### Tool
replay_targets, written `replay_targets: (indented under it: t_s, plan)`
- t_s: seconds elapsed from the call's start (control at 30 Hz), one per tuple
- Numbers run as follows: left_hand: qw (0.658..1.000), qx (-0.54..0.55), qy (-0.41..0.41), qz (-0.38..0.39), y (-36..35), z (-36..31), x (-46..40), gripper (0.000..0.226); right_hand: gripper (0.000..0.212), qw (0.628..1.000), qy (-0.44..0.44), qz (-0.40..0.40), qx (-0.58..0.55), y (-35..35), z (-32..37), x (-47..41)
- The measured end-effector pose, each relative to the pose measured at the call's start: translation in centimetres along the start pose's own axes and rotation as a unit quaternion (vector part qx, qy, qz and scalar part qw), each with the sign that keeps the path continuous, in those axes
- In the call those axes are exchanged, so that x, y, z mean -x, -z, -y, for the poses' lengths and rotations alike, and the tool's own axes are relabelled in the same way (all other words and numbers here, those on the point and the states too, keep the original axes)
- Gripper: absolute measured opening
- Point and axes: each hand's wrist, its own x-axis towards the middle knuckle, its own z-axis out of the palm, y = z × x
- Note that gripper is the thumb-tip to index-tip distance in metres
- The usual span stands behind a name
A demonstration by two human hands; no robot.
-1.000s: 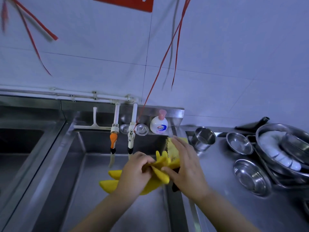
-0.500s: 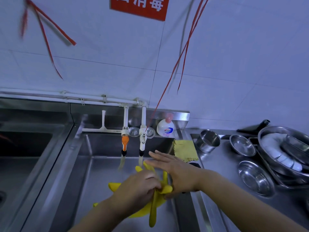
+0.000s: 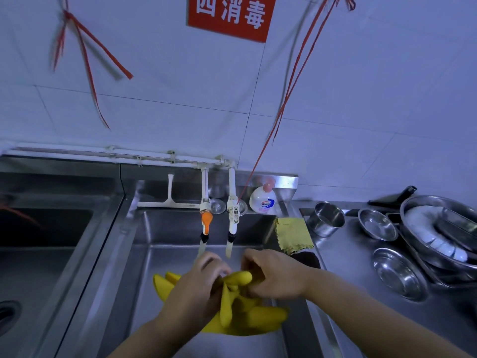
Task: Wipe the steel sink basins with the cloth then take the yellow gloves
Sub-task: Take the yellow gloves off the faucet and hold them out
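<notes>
Both hands, left hand (image 3: 198, 288) and right hand (image 3: 276, 276), are gripping the yellow gloves (image 3: 247, 313) at lower centre, whose dangling rubber fingers are risking slipping into the steel sink basin (image 3: 167, 267).

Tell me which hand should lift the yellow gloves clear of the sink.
Left, probably. The left hand grips the yellow gloves round the bunched middle, carrying most of them; the right hand only pinches one glove finger from the side.

Dim, bluish cast throughout. Soft glare off the steel sink (image 3: 180, 228). Wide-angle bending at edges, slight motion blur.
</notes>
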Motion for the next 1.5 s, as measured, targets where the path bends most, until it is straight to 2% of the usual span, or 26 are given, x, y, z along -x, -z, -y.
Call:
replay_targets:
  t_s: [0.07, 0.17, 0.23, 0.33, 0.4, 0.5, 0.53, 0.63, 0.7, 0.73, 0.8, 0.83, 0.93, 1.0, 1.07, 1.13, 1.23, 1.43, 1.5]
  plan:
    - [0.999, -0.003, 0.049, -0.009, 0.3, 0.1, 0.0, 0.024, 0.037, 0.999, -0.01, 0.011, -0.042, 0.1, 0.9, 0.3]
    - [0.991, -0.059, 0.116, -0.02, 0.5, -0.5, -0.3, 0.035, 0.069, 0.994, -0.02, 0.028, -0.1, 0.2, 1.7, 0.6]
    - [0.989, -0.097, 0.111, -0.016, 0.5, -1.1, -0.5, 0.041, 0.084, 0.994, -0.032, 0.047, -0.096, -0.1, 2.3, 0.5]
    - [0.989, -0.114, 0.09, 0.003, 0.3, -1.5, -0.6, 0.053, 0.088, 0.997, -0.052, 0.038, -0.048, -0.6, 2.5, 0.1]
    - [0.988, -0.118, 0.102, -0.014, 0.1, -1.5, -0.8, 0.055, 0.077, 0.997, -0.071, 0.002, 0.005, -0.4, 2.4, 0.0]
    - [0.988, -0.089, 0.122, -0.028, -0.6, -1.0, -1.1, 0.056, 0.019, 0.997, -0.042, -0.052, 0.038, 0.4, 1.7, -0.1]
    - [0.989, -0.069, 0.126, -0.024, -0.8, -0.7, -1.2, 0.058, 0.008, 0.996, -0.027, -0.066, 0.056, 0.8, 1.4, 0.0]
    - [0.98, 0.049, 0.194, 0.014, -1.7, 0.3, -2.2, 0.056, 0.014, 0.988, 0.027, -0.089, 0.125, 2.5, 0.3, -0.1]
    - [0.962, 0.091, 0.245, 0.084, -2.8, 1.5, -2.9, 0.04, 0.016, 0.982, 0.055, -0.087, 0.157, 4.0, -0.7, -0.2]
    - [0.958, 0.07, 0.248, 0.127, -3.1, 1.9, -3.0, 0.032, 0.016, 0.981, 0.06, -0.087, 0.162, 4.6, -1.2, -0.2]
    - [0.955, 0.034, 0.235, 0.178, -3.8, 2.7, -3.1, 0.033, 0.014, 0.983, 0.059, -0.09, 0.145, 6.1, -2.3, -0.2]
    - [0.956, 0.034, 0.23, 0.178, -4.2, 3.2, -3.5, 0.034, 0.012, 0.986, 0.057, -0.092, 0.128, 7.1, -3.1, -0.2]
    - [0.955, -0.027, 0.244, 0.169, -2.8, 3.9, -6.2, 0.014, 0.008, 0.991, 0.034, -0.1, 0.081, 9.7, -5.6, -0.3]
    - [0.962, -0.085, 0.231, 0.12, 0.2, 3.9, -9.4, 0.021, 0.002, 0.99, 0.011, -0.141, 0.018, 11.3, -7.1, -0.7]
    - [0.971, -0.133, 0.191, 0.052, 3.7, 3.3, -13.3, 0.024, 0.008, 0.978, 0.001, -0.198, -0.07, 12.6, -8.4, -1.4]
    - [0.972, -0.197, 0.127, 0.019, 6.4, 2.5, -17.4, 0.019, 0.008, 0.959, -0.006, -0.239, -0.154, 13.5, -9.3, -2.4]
    - [0.954, -0.296, 0.039, -0.016, 7.9, 2.2, -23.8, 0.005, 0.008, 0.921, -0.002, -0.282, -0.268, 13.5, -10.1, -4.2]
    - [0.906, -0.423, -0.037, -0.01, 3.0, 4.1, -32.7, 0.016, 0.008, 0.871, -0.077, -0.383, -0.299, 11.4, -12.8, -6.8]
    - [0.912, -0.406, -0.05, -0.017, 1.0, 4.4, -34.1, 0.015, 0.01, 0.861, -0.075, -0.395, -0.312, 10.6, -13.9, -6.9]
